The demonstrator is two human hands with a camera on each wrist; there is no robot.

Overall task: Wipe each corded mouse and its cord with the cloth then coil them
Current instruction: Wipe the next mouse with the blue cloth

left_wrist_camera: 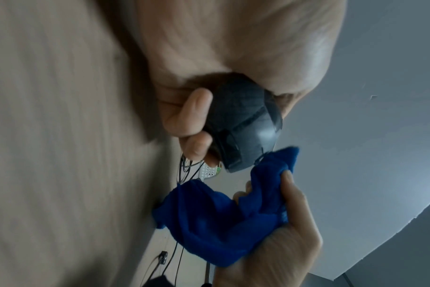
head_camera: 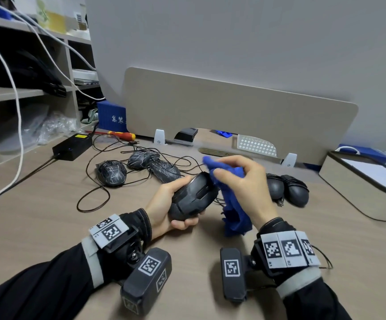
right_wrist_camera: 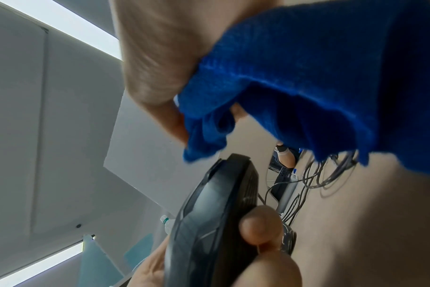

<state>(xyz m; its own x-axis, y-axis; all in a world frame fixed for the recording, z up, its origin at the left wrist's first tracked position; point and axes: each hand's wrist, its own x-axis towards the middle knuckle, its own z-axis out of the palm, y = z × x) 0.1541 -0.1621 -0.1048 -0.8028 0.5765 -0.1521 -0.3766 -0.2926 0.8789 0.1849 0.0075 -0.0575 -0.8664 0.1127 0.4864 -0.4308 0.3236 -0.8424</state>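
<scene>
My left hand (head_camera: 164, 204) grips a black corded mouse (head_camera: 193, 196) above the table, fingers curled round its underside; the same mouse (left_wrist_camera: 243, 126) (right_wrist_camera: 209, 223) fills both wrist views. My right hand (head_camera: 245, 183) holds a bunched blue cloth (head_camera: 231, 209) just right of the mouse, its top fold at the mouse's front end. The blue cloth (left_wrist_camera: 221, 217) (right_wrist_camera: 295, 87) hangs down from my fingers. Three scratched black mice (head_camera: 111, 173) lie with tangled cords (head_camera: 95, 199) at the back left. Two coiled mice (head_camera: 289, 189) sit behind my right hand.
A black power brick (head_camera: 72, 146) and a red-handled screwdriver (head_camera: 120, 135) lie at the back left. A beige divider panel (head_camera: 233, 112) closes the back of the wooden table (head_camera: 48, 227). A white-lidded box (head_camera: 360, 188) stands at the right. Shelves (head_camera: 25, 88) rise on the left.
</scene>
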